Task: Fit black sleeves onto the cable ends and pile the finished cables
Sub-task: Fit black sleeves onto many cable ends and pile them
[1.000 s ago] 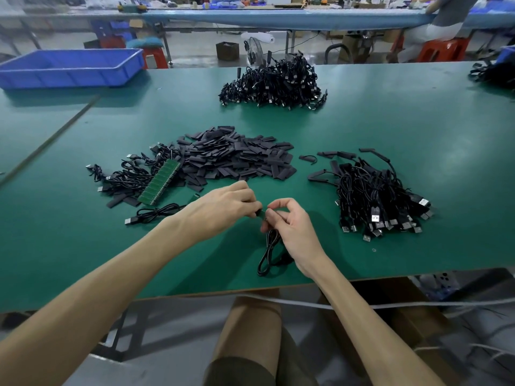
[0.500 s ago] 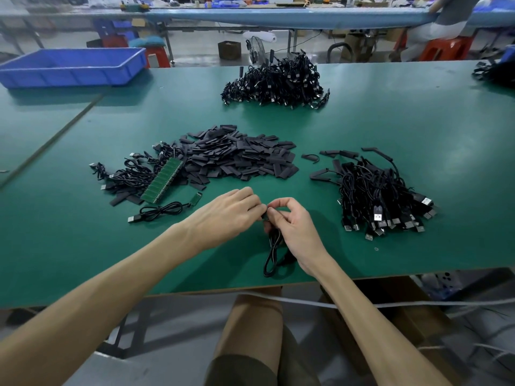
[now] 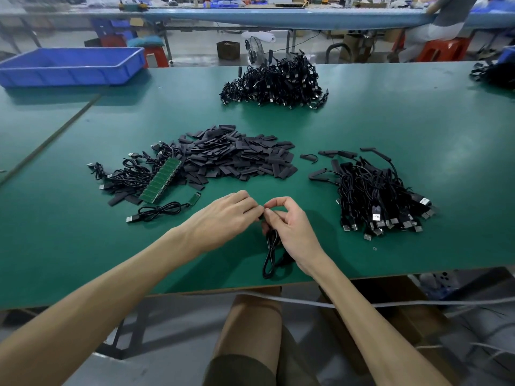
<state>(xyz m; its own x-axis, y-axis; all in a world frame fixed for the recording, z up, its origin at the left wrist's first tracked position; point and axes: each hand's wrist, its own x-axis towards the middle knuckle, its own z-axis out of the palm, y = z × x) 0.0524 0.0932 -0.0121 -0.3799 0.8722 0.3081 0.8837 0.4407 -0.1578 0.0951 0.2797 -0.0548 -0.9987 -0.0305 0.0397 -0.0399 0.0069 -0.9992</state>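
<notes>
Both hands are in close at the near edge of the green surface (image 3: 390,121), fingertips meeting. The left hand (image 3: 223,215) has its grip pinched tight, fingers curled down onto the end of one black cable (image 3: 269,254). The right hand (image 3: 289,229) mirrors it, thumb and forefinger clamped on that same end in a small ring. There's a dark bit right at the pinch, too small to say whether it's a sleeve or the plug. Below the right palm the cable hangs in a looped bundle, its bottom loop lying on the surface just short of the edge.

Around the hands now. Straight ahead sits the heap of flat black sleeves (image 3: 239,160), well within reach and nothing in front of it. To its left is a tangle of bare cables (image 3: 122,176), with a green strip of circuit boards (image 3: 161,181) lying slantwise across them. Just beside the left hand lies a loose cable (image 3: 158,211) with a small green board on its end. Off to the right is the pile of sleeved cables (image 3: 376,196), plugs pointing this way and a few stray sleeves at its far side. Further back stands a bigger cable mound (image 3: 276,82), and a blue tray (image 3: 69,65) sits far left.

The tally: two hands on one cable, one sleeve heap, three cable heaps, one loose cable, one green strip and one tray.
</notes>
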